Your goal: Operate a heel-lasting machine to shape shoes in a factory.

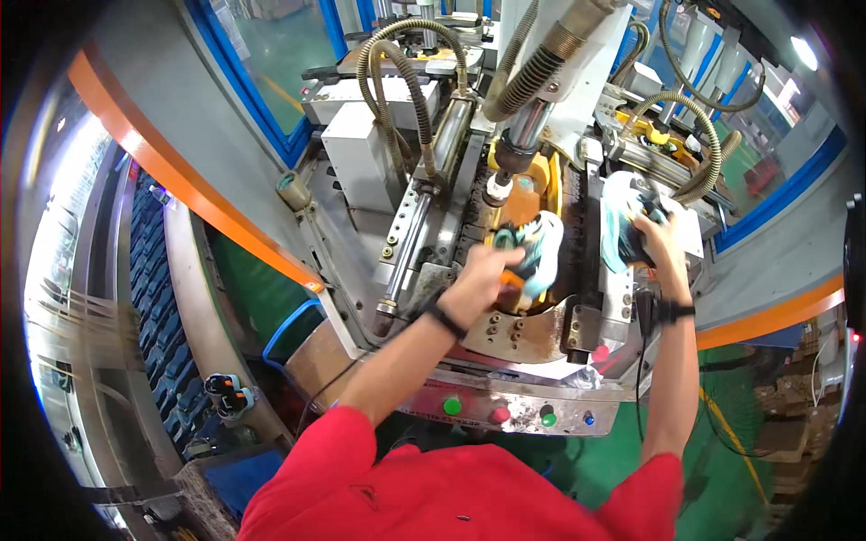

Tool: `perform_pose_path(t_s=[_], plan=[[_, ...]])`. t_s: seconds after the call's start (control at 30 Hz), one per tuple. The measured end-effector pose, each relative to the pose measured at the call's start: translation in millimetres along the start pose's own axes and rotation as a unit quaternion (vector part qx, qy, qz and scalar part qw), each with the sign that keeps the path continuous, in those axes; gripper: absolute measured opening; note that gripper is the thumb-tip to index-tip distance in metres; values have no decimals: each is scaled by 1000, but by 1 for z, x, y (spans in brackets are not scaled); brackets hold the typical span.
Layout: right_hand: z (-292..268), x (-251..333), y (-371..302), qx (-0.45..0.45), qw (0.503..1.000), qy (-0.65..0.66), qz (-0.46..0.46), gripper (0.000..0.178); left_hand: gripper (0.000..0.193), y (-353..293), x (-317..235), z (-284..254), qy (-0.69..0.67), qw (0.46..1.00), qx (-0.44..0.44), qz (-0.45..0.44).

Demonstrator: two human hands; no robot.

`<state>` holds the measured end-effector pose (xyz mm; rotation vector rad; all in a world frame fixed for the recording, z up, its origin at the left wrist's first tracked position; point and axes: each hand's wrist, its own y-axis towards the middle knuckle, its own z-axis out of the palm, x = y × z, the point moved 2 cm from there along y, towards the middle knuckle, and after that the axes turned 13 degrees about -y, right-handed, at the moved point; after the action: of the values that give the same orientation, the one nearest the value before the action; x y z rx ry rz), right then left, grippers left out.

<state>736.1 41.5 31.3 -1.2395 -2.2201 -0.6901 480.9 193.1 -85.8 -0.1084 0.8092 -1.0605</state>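
In my left hand (492, 270) is a shoe (543, 251) in pale blue, white and black, its fingers closed on the dark upper. That shoe hangs over the front end of the machine's yellow-walled press bed (552, 194). To the right, my right hand (661, 233) grips a second shoe (619, 216), also pale blue and black, above the metal rail at the bed's right side. Motion blurs both shoes a little. A vertical press rod with a white tip (498, 189) stands over the bed, behind the left shoe.
Below the bed runs a metal control panel (568, 420) with green, red and blue buttons. Another shoe (229, 397) rests on the ledge beside a dark blue conveyor (158, 307) at left. An orange-edged guard (194, 194) curves around the machine. Brown cartons (780, 424) sit at right.
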Motion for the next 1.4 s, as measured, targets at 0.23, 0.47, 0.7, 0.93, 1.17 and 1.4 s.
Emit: perform_pose_path(t_s=[0.23,0.47,0.7,0.93,1.17,1.4], plan=[[176,74,33,224,958,-180,-18,52,45,-241,-25,-50,21,995,-33,94],[273,60,-14,55,967,-238,-67,51,46,-383,-10,-118,-6,934,-214,287],[183,82,-67,60,942,-90,-317,33,30,-404,61,-130,-125,875,-324,338],[171,35,-340,241,856,114,-444,19,41,-402,105,-97,-119,895,-308,302],[284,-40,-379,315,770,71,-551,23,45,-449,162,-92,-176,858,-318,364],[268,-14,-390,302,791,94,-524,18,31,-522,265,-135,-234,746,-469,410]])
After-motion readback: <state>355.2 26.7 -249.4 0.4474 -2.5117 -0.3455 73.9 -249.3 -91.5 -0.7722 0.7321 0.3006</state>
